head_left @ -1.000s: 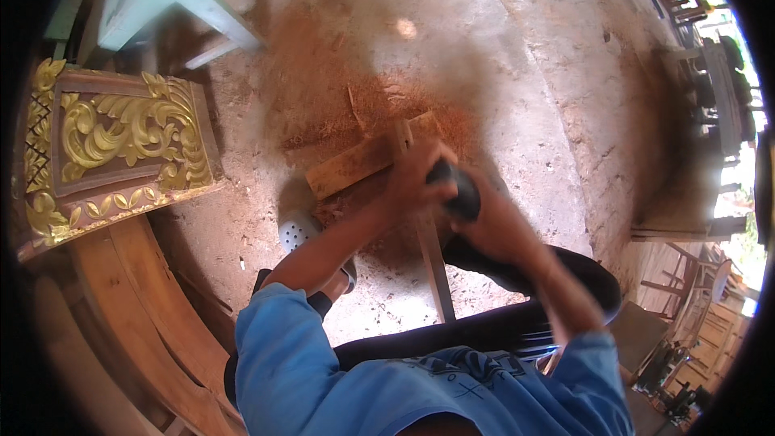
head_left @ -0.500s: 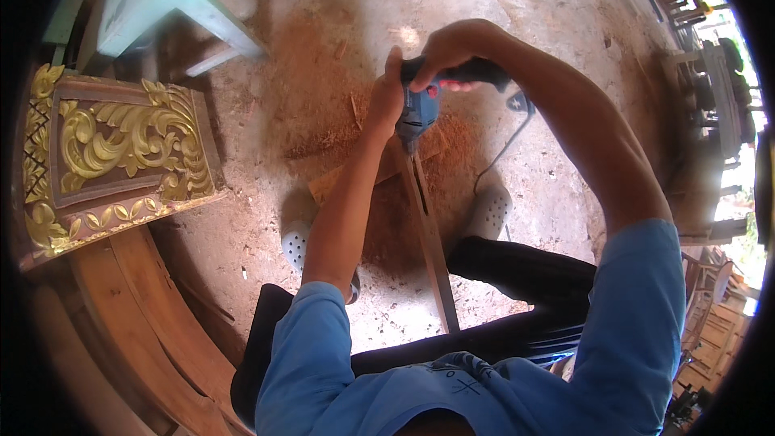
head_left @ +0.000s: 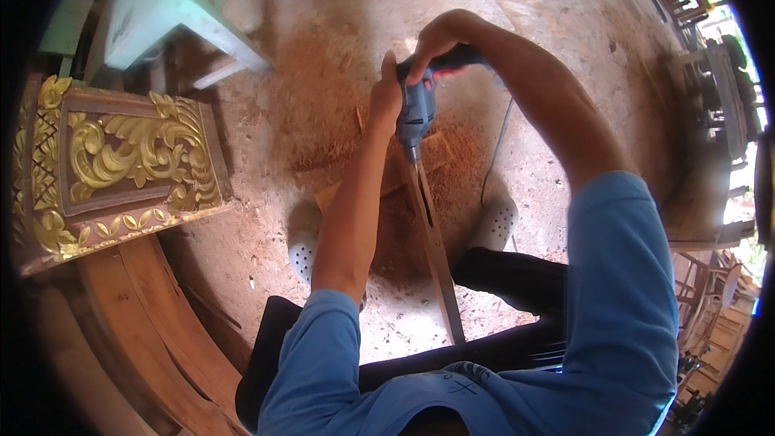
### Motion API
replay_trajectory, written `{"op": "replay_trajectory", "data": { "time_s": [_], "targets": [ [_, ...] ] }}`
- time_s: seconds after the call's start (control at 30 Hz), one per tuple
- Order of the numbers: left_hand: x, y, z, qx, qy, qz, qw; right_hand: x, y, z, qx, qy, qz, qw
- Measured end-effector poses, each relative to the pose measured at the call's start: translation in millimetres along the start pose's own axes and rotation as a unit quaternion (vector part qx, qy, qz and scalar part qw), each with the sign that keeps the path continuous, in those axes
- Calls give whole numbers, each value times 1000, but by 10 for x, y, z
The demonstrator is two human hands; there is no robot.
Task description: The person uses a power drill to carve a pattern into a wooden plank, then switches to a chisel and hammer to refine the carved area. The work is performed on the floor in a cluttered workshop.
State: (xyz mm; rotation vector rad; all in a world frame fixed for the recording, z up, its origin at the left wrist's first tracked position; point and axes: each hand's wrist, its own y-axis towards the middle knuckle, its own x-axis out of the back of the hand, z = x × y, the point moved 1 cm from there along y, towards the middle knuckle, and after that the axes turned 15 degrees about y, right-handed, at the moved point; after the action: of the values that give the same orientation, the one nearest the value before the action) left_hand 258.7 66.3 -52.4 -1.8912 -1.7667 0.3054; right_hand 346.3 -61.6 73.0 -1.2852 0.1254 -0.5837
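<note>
A dark blue power drill point(head_left: 416, 109) points down onto a narrow wooden bar point(head_left: 437, 254). My right hand point(head_left: 440, 42) is closed round the drill's black handle. Against the left side of the drill body, my left hand point(head_left: 387, 97) is wrapped with its thumb up; some of its fingers are hidden behind the tool. A long dark slot runs along the bar's upper face, and the drill's tip meets the bar near the slot's far end. The bar's near end reaches my leg. Its far end lies by a flat wooden board point(head_left: 327, 196) on the floor.
Reddish wood shavings point(head_left: 460, 141) surround the bar's far end. A power cord point(head_left: 496, 149) trails past my right shoe point(head_left: 494, 224). To the left stand a gold-carved panel point(head_left: 137, 153), curved wooden planks point(head_left: 153, 299) and a pale green stool point(head_left: 153, 12). Wooden furniture lines the right side.
The drill sits slightly lower in view, still held by both hands on the bar. My right arm has shifted inward to the left, and the surroundings have shifted slightly with the view.
</note>
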Motion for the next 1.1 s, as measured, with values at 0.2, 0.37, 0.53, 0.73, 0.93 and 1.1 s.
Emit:
{"op": "replay_trajectory", "data": {
  "time_s": [0.2,0.37,0.53,0.73,0.93,1.1],
  "targets": [
    [-62,-67,2,-45,-23,58,997,-109,-202,-154,-2,6,-47,999],
    [-12,139,48,-29,-75,24,996,15,71,23,19,-32,-24,999],
    [-25,292,104,9,-26,-8,1000,168,310,23,-15,-35,-8,999],
    [-129,533,132,35,-38,15,999,301,416,-6,-55,-7,-21,998],
    [-145,582,125,57,-96,67,991,290,398,-67,-20,26,-22,999],
    [-76,-89,150,-74,-98,50,991,-166,-142,-257,58,-7,-26,998]
  ]
}}
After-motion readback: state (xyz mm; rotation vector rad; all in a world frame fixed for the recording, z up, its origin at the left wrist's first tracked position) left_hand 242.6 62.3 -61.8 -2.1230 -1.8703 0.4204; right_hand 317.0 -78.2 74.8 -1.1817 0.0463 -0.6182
